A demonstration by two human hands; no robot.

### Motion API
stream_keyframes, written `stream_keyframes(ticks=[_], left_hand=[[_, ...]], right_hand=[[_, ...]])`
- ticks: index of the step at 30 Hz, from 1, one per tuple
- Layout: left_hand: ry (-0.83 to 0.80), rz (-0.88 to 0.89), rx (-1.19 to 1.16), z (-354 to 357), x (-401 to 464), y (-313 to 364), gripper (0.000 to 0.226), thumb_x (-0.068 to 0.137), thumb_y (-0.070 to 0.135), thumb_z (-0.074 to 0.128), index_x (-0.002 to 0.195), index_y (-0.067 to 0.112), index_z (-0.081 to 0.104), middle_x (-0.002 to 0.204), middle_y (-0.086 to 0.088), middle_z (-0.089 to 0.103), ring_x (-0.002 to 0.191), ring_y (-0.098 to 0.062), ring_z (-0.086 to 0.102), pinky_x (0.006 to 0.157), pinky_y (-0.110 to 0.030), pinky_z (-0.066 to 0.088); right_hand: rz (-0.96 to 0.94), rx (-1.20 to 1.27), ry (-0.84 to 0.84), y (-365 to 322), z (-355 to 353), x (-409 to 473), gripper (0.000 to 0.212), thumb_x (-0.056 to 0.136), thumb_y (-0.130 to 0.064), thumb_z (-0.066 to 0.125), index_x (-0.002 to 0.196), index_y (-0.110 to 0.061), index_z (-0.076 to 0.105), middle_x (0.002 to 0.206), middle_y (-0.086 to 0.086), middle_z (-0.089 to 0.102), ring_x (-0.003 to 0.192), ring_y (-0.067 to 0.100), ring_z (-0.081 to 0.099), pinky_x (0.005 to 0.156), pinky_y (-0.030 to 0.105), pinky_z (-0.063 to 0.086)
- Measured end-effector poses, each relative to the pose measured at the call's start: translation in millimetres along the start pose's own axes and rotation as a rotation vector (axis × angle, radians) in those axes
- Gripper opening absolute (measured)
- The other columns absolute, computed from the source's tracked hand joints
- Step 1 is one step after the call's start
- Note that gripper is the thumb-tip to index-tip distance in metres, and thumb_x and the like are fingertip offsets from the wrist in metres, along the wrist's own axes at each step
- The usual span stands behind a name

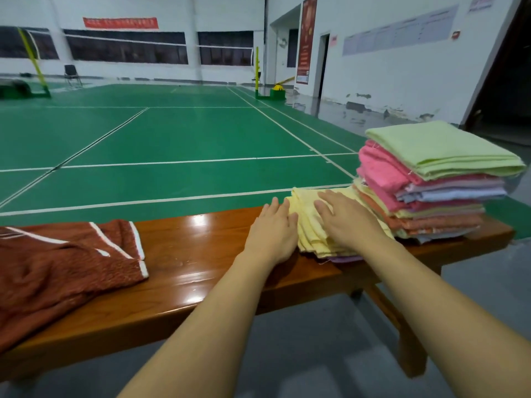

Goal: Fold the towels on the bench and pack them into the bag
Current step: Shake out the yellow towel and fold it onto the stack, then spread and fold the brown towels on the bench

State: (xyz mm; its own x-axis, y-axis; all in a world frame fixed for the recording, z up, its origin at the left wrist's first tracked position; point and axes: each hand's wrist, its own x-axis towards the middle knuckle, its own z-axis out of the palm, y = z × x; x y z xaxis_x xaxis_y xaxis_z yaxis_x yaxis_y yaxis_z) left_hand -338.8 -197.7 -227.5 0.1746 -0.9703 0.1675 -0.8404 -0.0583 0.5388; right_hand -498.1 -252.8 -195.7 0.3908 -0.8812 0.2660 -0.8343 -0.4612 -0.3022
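A folded pale yellow towel point(309, 225) lies on the glossy wooden bench point(195, 254), right of its middle, with a purple cloth edge point(346, 258) showing under it. My left hand point(273, 228) lies flat with straight fingers against the towel's left edge. My right hand point(349, 216) presses flat on top of the towel. To the right stands a tall stack of towels point(439, 185), light green on top, then pink, lilac, yellow and orange layers. A rust-red bag point(66, 268) with white stripes lies slumped at the bench's left end.
The bench stands on grey floor point(316, 354) beside a green badminton court point(172, 139). Bare bench top lies between the bag and the yellow towel. Net posts, a chair and a white wall with a doorway stand far behind.
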Motion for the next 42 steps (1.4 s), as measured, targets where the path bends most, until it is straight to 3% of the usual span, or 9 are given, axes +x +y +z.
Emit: stream_keyframes(ticks=[10,15,19,22,25,31,37,40,42], left_hand=[[0.176,-0.261,0.283,-87.4,-61.7,-96.0,0.063,0.104,0.044,0.024,0.155,0.009,0.032,0.164,-0.018,0.025,0.151,-0.033,0.024,0.121,-0.044,0.023],[0.369,-0.413,0.364,-141.0,-126.5,-164.7,0.049,0.101,0.038,0.043,0.138,0.007,0.053,0.142,-0.019,0.052,0.133,-0.036,0.047,0.111,-0.043,0.036],[0.376,-0.554,0.439,-170.4,-164.9,-198.6,0.038,0.095,0.045,0.056,0.118,0.015,0.061,0.126,-0.012,0.062,0.119,-0.034,0.057,0.099,-0.043,0.044],[0.435,-0.529,0.461,-179.7,-173.7,-206.4,0.028,0.093,0.047,0.060,0.091,0.021,0.050,0.107,-0.010,0.065,0.104,-0.034,0.060,0.086,-0.044,0.047],[0.522,-0.453,0.466,-180.3,-170.7,-200.8,0.029,0.094,0.043,0.061,0.086,0.018,0.049,0.096,-0.008,0.065,0.097,-0.035,0.060,0.081,-0.044,0.045],[0.621,-0.236,0.218,-172.1,-159.2,-166.7,0.025,0.100,0.039,0.057,0.092,0.018,0.046,0.083,-0.010,0.066,0.085,-0.038,0.063,0.074,-0.045,0.045],[0.480,-0.065,0.223,-149.9,-143.5,-130.4,0.021,0.098,0.038,0.058,0.108,0.020,0.051,0.098,-0.003,0.070,0.093,-0.030,0.066,0.080,-0.044,0.050],[0.367,-0.051,0.273,-138.1,-134.8,-117.3,0.027,0.097,0.039,0.057,0.119,0.025,0.051,0.113,-0.001,0.070,0.106,-0.028,0.065,0.090,-0.044,0.050],[0.278,-0.041,0.246,-129.6,-129.0,-106.4,0.034,0.098,0.040,0.057,0.129,0.027,0.050,0.124,-0.002,0.067,0.114,-0.026,0.061,0.093,-0.041,0.050]], right_hand=[[-0.318,0.088,-0.051,-137.3,49.5,-5.1,0.048,0.104,-0.045,0.041,0.142,-0.020,0.055,0.146,0.002,0.055,0.134,0.024,0.051,0.111,0.039,0.040],[-0.393,0.211,-0.169,-207.1,81.4,-12.2,0.041,0.103,-0.046,0.044,0.126,-0.023,0.067,0.130,0.005,0.064,0.122,0.029,0.056,0.102,0.039,0.045],[-0.411,0.217,-0.222,-252.2,106.6,-15.2,0.060,0.092,-0.071,0.037,0.107,-0.028,0.077,0.112,0.005,0.066,0.115,0.032,0.051,0.098,0.041,0.037],[-0.404,0.291,-0.257,-272.7,112.3,-24.3,0.050,0.089,-0.070,0.053,0.098,-0.028,0.079,0.096,-0.003,0.066,0.117,0.029,0.044,0.100,0.041,0.040],[-0.413,0.433,-0.277,-278.4,114.4,-28.7,0.026,0.091,-0.053,0.065,0.088,-0.029,0.074,0.077,-0.019,0.053,0.108,0.020,0.051,0.094,0.036,0.043],[-0.171,0.894,-0.229,-264.8,105.4,-18.7,0.033,0.101,-0.050,0.052,0.105,-0.019,0.064,0.098,-0.002,0.069,0.092,0.019,0.067,0.082,0.041,0.058],[0.063,1.194,-0.117,-220.8,95.4,-1.7,0.022,0.102,-0.029,0.058,0.116,-0.014,0.065,0.109,0.005,0.070,0.103,0.019,0.067,0.093,0.040,0.057],[0.169,1.281,-0.019,-188.2,77.5,3.1,0.017,0.102,-0.020,0.058,0.115,-0.013,0.067,0.106,0.004,0.071,0.098,0.016,0.068,0.079,0.027,0.058],[0.235,1.271,0.066,-165.4,65.7,6.6,0.015,0.102,-0.016,0.057,0.107,-0.018,0.070,0.103,0.004,0.071,0.093,0.016,0.068,0.078,0.030,0.058]])
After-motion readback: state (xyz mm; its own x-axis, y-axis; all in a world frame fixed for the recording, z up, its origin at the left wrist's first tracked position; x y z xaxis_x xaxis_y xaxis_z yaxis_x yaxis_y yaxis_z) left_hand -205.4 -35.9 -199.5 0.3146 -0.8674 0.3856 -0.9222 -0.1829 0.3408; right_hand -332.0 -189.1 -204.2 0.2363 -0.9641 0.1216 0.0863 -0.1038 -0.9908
